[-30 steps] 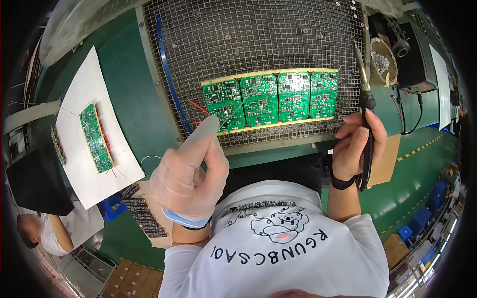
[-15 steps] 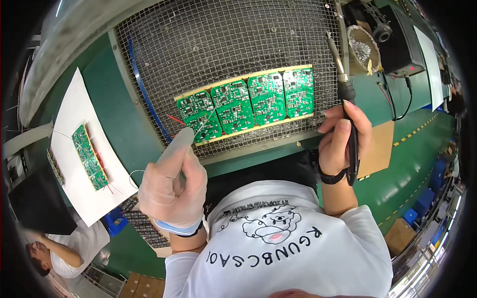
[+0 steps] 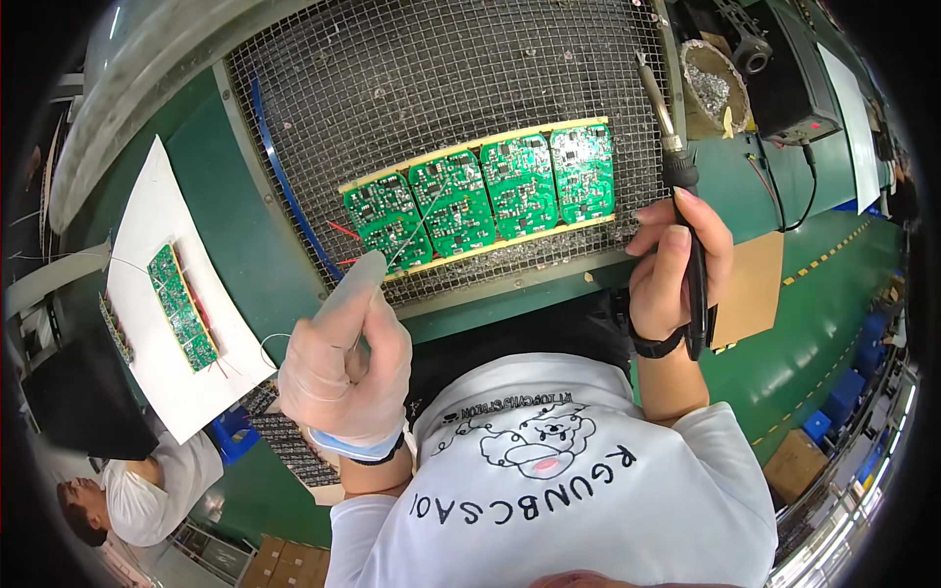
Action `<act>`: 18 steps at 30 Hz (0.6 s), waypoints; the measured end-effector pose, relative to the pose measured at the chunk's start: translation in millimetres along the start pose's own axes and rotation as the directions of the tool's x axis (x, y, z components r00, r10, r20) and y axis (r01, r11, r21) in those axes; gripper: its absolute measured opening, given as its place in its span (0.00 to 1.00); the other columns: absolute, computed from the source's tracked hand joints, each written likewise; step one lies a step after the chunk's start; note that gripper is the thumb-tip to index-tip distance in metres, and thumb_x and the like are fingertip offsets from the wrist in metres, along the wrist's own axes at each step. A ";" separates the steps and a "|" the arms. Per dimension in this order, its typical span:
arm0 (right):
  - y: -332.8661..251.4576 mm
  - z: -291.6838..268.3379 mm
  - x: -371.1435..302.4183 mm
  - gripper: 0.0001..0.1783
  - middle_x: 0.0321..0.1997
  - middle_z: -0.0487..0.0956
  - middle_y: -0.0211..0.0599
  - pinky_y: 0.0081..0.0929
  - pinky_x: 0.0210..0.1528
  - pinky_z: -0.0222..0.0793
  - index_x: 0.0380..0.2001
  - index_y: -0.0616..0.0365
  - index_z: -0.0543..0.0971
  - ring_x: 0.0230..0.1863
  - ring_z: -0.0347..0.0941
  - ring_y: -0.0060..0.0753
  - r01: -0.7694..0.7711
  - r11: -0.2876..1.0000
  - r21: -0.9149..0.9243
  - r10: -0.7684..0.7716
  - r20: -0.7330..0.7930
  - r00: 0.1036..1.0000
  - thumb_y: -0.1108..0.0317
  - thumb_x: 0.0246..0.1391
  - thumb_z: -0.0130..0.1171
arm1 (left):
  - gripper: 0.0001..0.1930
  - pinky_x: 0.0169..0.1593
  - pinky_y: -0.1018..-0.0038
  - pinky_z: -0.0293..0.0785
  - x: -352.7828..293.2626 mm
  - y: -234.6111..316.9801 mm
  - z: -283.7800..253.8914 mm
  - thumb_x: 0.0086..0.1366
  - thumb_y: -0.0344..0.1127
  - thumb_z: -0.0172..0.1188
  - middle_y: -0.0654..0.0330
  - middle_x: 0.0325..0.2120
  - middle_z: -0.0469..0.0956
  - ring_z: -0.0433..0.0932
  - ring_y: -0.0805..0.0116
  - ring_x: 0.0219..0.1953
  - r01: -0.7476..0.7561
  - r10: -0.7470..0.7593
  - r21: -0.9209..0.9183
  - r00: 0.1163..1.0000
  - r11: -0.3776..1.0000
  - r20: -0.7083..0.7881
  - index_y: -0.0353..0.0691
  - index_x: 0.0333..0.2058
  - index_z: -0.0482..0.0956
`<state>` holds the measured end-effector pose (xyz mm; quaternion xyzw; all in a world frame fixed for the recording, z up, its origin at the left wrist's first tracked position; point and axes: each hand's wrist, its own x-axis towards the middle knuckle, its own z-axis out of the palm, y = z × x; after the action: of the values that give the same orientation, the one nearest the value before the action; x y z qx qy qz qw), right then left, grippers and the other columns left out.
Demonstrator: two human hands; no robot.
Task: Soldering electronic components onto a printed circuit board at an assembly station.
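Note:
A panel of green circuit boards (image 3: 524, 181) with cream edge strips lies on a wire mesh. My left hand (image 3: 343, 367), in a thin whitish glove, is closed near the panel's near left corner. It pinches a thin solder wire (image 3: 417, 230), whose free end reaches over the boards at the left. A loop of the wire trails behind the hand. My bare right hand (image 3: 676, 274) is wrapped round the black handle of a soldering iron (image 3: 697, 284). The iron's metal tip points away from me over the mesh, to the right of the panel and apart from it.
Red wires (image 3: 343, 230) stick out at the panel's left end. A blue cable (image 3: 274, 162) runs along the mesh's left side. Another board panel (image 3: 181, 309) lies on white sheet (image 3: 147, 211). At right stand a scrap-filled container (image 3: 711, 88) and black box (image 3: 799, 93). A person (image 3: 147, 500) sits lower left.
The board panel sits slightly farther away and to the left on the mesh. The iron's tip has shifted a little the same way. Both hands keep their grips.

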<state>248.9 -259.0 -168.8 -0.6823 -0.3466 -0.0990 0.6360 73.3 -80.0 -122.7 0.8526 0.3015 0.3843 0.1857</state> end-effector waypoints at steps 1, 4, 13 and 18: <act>0.0 0.1 0.1 0.16 0.34 0.79 0.48 0.17 0.27 0.64 0.53 0.67 0.71 0.20 0.67 0.21 0.000 1.000 0.001 0.000 -0.001 1.000 0.72 0.64 0.48 | 0.16 0.19 0.80 0.60 0.0 -0.8 0.4 0.51 0.20 0.67 0.70 0.20 0.78 0.60 0.80 0.13 -0.014 0.014 0.000 1.000 1.000 -0.006 0.47 0.37 0.86; 0.1 0.3 0.3 0.16 0.34 0.79 0.48 0.17 0.27 0.64 0.53 0.67 0.71 0.20 0.67 0.21 0.004 1.000 -0.001 -0.004 -0.004 1.000 0.72 0.64 0.48 | 0.16 0.19 0.80 0.60 -0.3 -1.2 0.4 0.51 0.21 0.67 0.70 0.20 0.77 0.60 0.80 0.13 -0.042 0.042 0.001 0.999 0.999 -0.017 0.48 0.38 0.86; 1.2 1.7 -0.4 0.14 0.34 0.80 0.45 0.16 0.26 0.66 0.51 0.67 0.73 0.21 0.69 0.20 0.005 0.999 0.038 -0.003 -0.037 0.999 0.74 0.64 0.50 | 0.16 0.18 0.79 0.59 -0.3 3.8 -3.5 0.50 0.22 0.68 0.70 0.16 0.71 0.59 0.78 0.13 0.011 -0.013 0.053 0.999 0.999 0.037 0.49 0.37 0.86; -0.2 3.1 -1.2 0.16 0.34 0.79 0.48 0.17 0.28 0.63 0.53 0.67 0.71 0.21 0.66 0.21 -0.007 1.000 0.001 0.007 -0.031 0.999 0.72 0.65 0.47 | 0.16 0.18 0.78 0.59 -2.6 2.3 0.4 0.49 0.22 0.68 0.70 0.16 0.70 0.60 0.78 0.12 0.021 -0.020 -0.031 0.999 0.999 0.030 0.49 0.37 0.86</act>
<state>247.0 -256.5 -169.9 -0.6815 -0.3342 -0.1071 0.6421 73.1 -83.4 -123.1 0.8519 0.3017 0.3745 0.2074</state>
